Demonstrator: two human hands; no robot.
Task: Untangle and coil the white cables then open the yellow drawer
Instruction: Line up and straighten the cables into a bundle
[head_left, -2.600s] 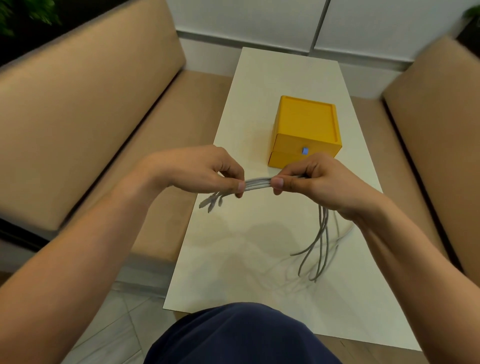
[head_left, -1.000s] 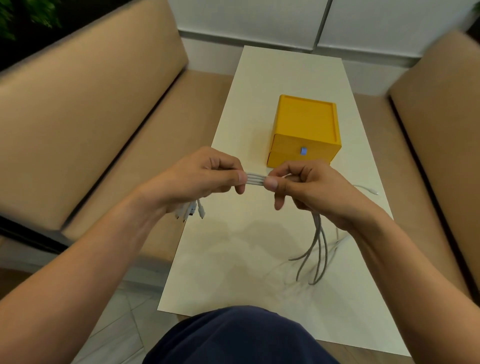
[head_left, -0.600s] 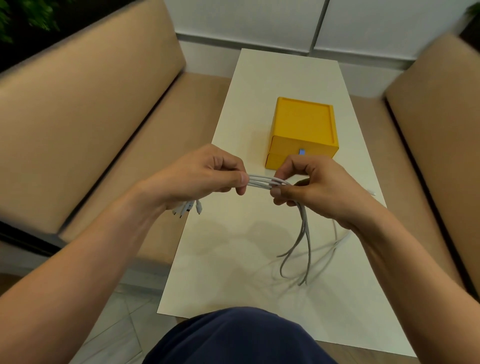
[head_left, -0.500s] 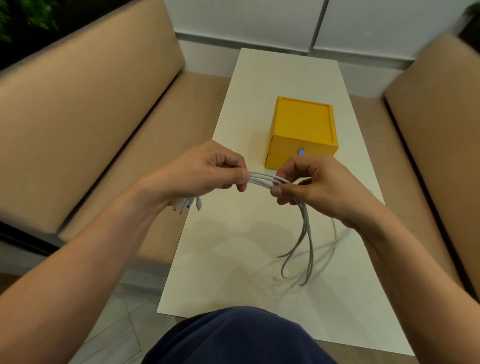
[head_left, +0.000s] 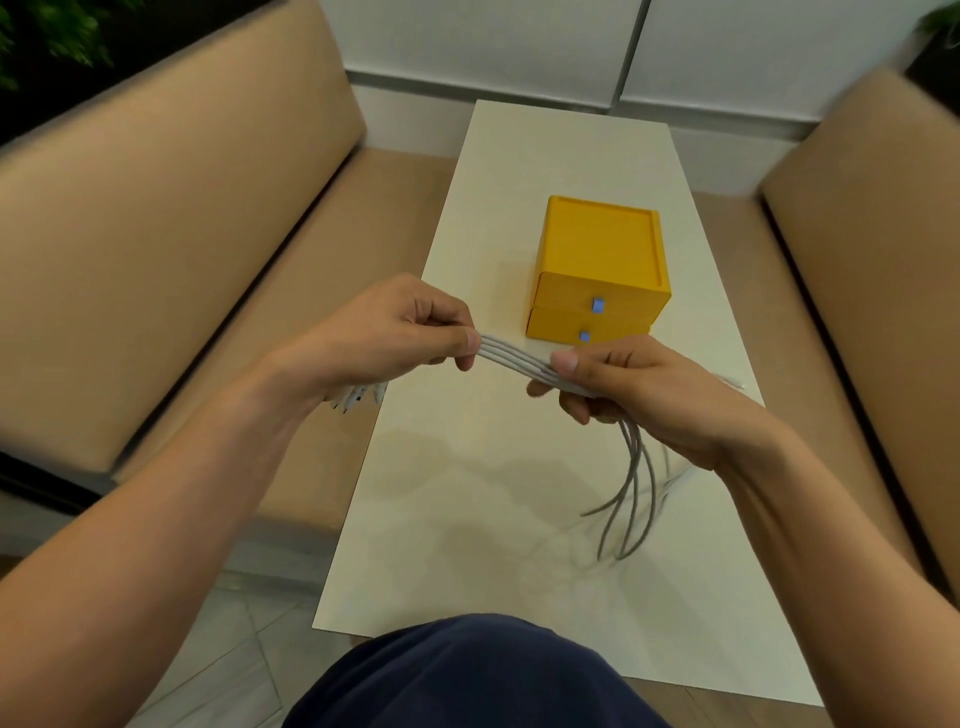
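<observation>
Cables | we pinch them in left hand and right hand | drawers closed, 12 o'clock of our hands

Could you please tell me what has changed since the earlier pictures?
The right hand has slid a little down and away from the left hand, so a longer stretch of white cables shows between them. Both hands grip the bundle as before; the yellow drawers stay shut on the table.

Gap widens: right hand sits lower, farther from left hand. Between them the white cables run longer, flat and straight, no longer arched. Lower yellow drawer front now uncovered.
</observation>
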